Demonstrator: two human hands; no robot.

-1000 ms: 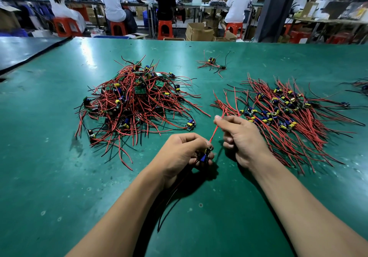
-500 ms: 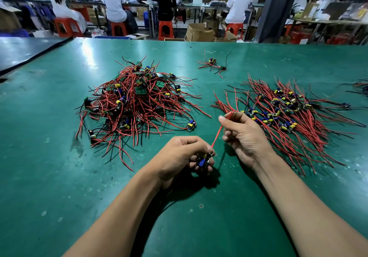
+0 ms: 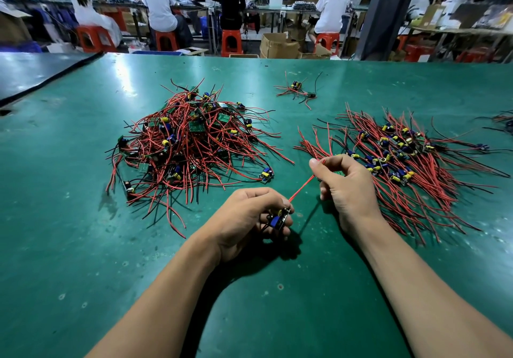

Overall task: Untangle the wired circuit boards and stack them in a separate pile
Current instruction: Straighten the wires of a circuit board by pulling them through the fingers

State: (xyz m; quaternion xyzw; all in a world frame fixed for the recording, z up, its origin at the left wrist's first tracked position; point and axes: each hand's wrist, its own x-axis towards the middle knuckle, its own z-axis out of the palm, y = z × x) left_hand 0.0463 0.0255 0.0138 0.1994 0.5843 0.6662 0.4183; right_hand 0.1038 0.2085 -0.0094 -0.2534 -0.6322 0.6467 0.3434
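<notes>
Across the green table point(image 3: 83, 246), left hand point(image 3: 244, 219) grips a board point(image 3: 277, 219), right hand point(image 3: 347, 188) pinches its wire point(image 3: 301, 188).

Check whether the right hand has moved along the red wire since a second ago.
Yes. The right hand has slid up the red wire, away from the left hand and toward the sorted pile, judged against the green table.

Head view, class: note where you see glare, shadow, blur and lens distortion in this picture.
Head view: pale glare streaks the green table at far left; the left hand and right hand cast dark shadows on the table beneath them; the red wire between them looks slightly smeared; the wide lens bows the table's far edge and stretches the forearms; background workers are soft.
</notes>
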